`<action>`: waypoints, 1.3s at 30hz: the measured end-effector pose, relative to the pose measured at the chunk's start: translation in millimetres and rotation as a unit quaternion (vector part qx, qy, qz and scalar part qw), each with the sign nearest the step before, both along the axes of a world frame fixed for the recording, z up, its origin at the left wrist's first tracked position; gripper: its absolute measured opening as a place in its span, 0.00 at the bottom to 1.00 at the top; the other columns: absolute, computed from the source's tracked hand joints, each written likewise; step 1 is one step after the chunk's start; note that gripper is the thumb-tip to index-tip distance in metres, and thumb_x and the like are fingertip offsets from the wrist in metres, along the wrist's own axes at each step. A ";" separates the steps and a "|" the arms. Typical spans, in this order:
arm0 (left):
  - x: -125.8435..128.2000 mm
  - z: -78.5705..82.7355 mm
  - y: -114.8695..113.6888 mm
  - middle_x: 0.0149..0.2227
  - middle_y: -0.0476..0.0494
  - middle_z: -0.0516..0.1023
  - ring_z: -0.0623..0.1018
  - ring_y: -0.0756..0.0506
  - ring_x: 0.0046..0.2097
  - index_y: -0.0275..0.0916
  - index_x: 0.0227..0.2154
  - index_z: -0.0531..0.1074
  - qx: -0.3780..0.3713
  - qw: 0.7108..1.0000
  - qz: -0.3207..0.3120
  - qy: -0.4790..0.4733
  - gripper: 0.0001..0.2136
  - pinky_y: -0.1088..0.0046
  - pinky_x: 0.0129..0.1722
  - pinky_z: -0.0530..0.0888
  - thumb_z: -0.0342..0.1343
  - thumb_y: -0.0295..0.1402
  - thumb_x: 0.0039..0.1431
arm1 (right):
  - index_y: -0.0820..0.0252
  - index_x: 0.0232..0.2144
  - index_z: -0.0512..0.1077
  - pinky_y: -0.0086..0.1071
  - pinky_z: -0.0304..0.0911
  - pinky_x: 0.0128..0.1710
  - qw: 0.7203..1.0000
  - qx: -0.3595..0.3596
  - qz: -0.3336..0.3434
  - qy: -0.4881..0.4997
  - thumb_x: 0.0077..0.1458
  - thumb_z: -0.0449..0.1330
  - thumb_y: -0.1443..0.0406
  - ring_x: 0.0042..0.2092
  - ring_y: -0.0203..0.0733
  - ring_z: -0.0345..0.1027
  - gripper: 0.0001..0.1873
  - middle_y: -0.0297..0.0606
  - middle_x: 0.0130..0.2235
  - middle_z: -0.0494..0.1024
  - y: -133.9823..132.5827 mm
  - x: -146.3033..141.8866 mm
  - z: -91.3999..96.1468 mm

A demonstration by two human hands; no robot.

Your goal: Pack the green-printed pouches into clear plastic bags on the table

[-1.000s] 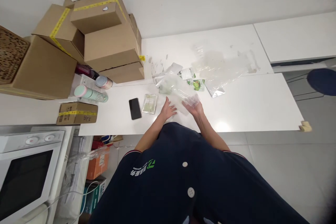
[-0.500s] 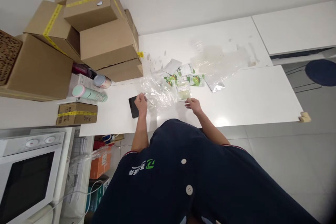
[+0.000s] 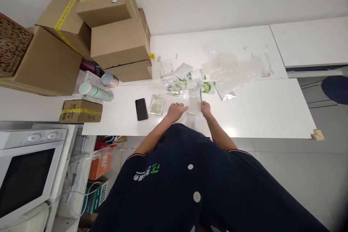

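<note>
On white table (image 3: 258, 108) | hands on clear bag (image 3: 193, 102) | phone (image 3: 141, 109), sachet (image 3: 156, 104) left

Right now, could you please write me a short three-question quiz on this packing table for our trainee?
1. True or false: the black phone lies on the white table, to the left of both hands.
2. Which lies between the phone and the left hand?
A. a small clear packet with pale green contents
B. a pair of scissors
C. a roll of tape
3. Fill in: the right hand rests at the edge of a clear plastic ____.

Key:
1. True
2. A
3. Bag
</note>
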State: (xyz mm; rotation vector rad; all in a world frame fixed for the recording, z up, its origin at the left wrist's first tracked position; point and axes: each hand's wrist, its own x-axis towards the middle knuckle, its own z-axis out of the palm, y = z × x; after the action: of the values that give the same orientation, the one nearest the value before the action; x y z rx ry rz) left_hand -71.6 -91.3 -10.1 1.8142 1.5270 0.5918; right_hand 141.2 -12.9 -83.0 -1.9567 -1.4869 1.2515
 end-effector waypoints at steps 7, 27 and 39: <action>-7.9 -70.7 -25.8 0.56 0.38 0.69 0.60 0.33 0.62 0.48 0.46 0.75 -0.055 0.996 -0.075 0.005 0.17 0.46 0.63 0.46 0.59 0.29 0.52 | 0.57 0.28 0.66 0.35 0.67 0.36 0.979 0.168 -0.105 -0.053 0.57 0.54 0.56 0.28 0.38 0.64 0.12 0.30 0.24 0.67 -29.4 80.8 52.7; -40.4 -93.4 -68.9 0.45 0.36 0.74 0.68 0.39 0.54 0.43 0.33 0.76 -0.061 0.998 0.026 -0.019 0.08 0.55 0.59 0.61 0.52 0.29 0.58 | 0.59 0.28 0.69 0.33 0.71 0.29 0.954 -0.109 0.280 0.017 0.52 0.62 0.58 0.28 0.37 0.69 0.11 0.31 0.25 0.72 -18.6 -36.1 -1.0; -34.6 -82.5 -58.3 0.46 0.39 0.75 0.68 0.40 0.55 0.45 0.27 0.75 -0.066 0.994 -0.010 -0.091 0.06 0.55 0.61 0.60 0.56 0.38 0.55 | 0.51 0.56 0.69 0.53 0.53 0.58 0.876 0.039 0.421 -0.231 0.64 0.49 0.58 0.63 0.59 0.53 0.21 0.44 0.65 0.60 -14.9 -53.9 7.4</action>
State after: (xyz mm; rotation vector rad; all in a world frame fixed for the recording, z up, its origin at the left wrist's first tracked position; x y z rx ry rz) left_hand -106.2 -149.6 -92.5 1.6274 1.3912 0.6135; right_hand 87.3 -27.8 -75.6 -1.6406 -2.7794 0.9813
